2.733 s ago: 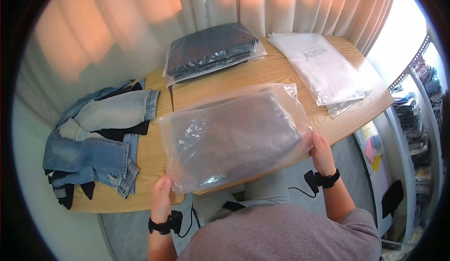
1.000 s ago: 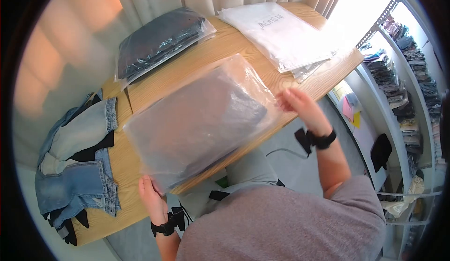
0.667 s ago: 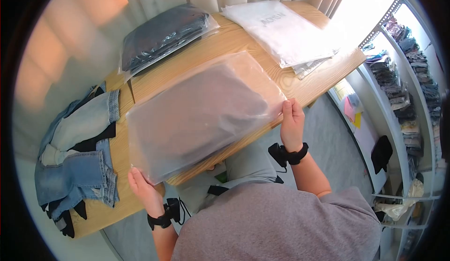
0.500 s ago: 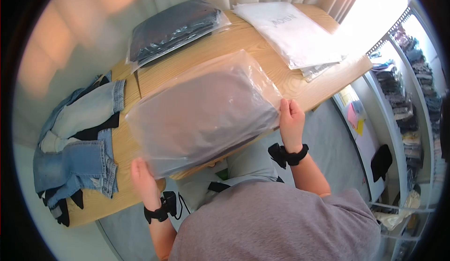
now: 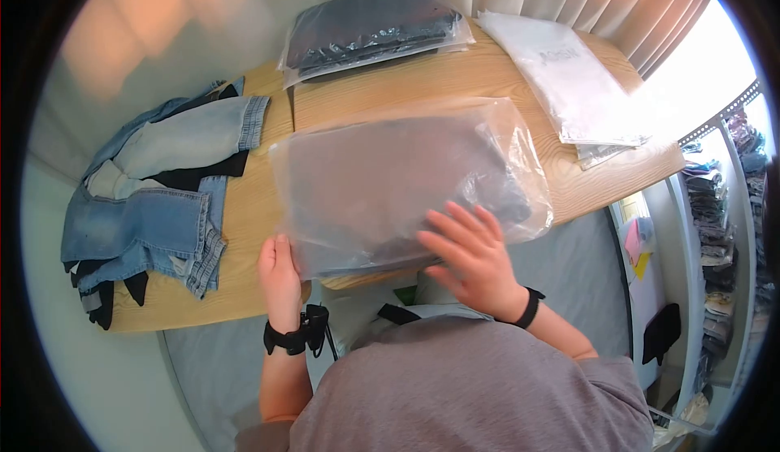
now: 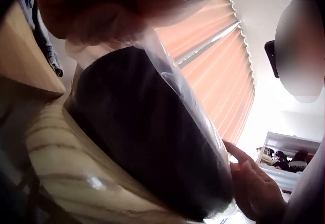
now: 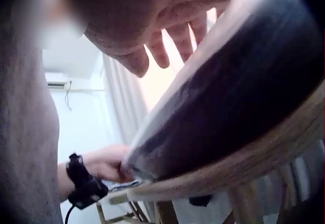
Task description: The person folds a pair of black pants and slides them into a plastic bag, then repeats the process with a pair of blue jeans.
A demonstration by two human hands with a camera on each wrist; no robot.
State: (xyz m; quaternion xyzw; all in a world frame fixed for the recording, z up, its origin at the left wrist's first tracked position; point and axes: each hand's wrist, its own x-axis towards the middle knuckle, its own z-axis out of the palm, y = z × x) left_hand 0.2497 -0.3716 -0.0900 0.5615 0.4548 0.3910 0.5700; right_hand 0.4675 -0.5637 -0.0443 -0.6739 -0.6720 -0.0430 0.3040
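Note:
A translucent plastic bag [image 5: 382, 176] with dark folded cloth inside lies at the front edge of the wooden table [image 5: 236, 233]. At the bag's near left corner, my left hand [image 5: 280, 281] pinches the plastic; in the left wrist view the dark contents [image 6: 147, 127] show beneath that hand [image 6: 127, 6]. My right hand [image 5: 475, 261] is over the near right part of the bag with fingers straight and spread. The right wrist view shows this hand [image 7: 162, 21] with its palm facing the bag [image 7: 223, 92]; whether it touches cannot be told.
Folded jeans and black clothes [image 5: 154, 200] lie on the left of the table. A filled bag of dark clothing [image 5: 374, 34] sits at the back, with flat white bags [image 5: 569, 86] at the back right. Shelves of packed items [image 5: 715, 233] stand at the far right.
My right hand has let go of the bag's right corner and moved left over its near part, fingers spread. My left hand keeps its corner. The head view has shifted.

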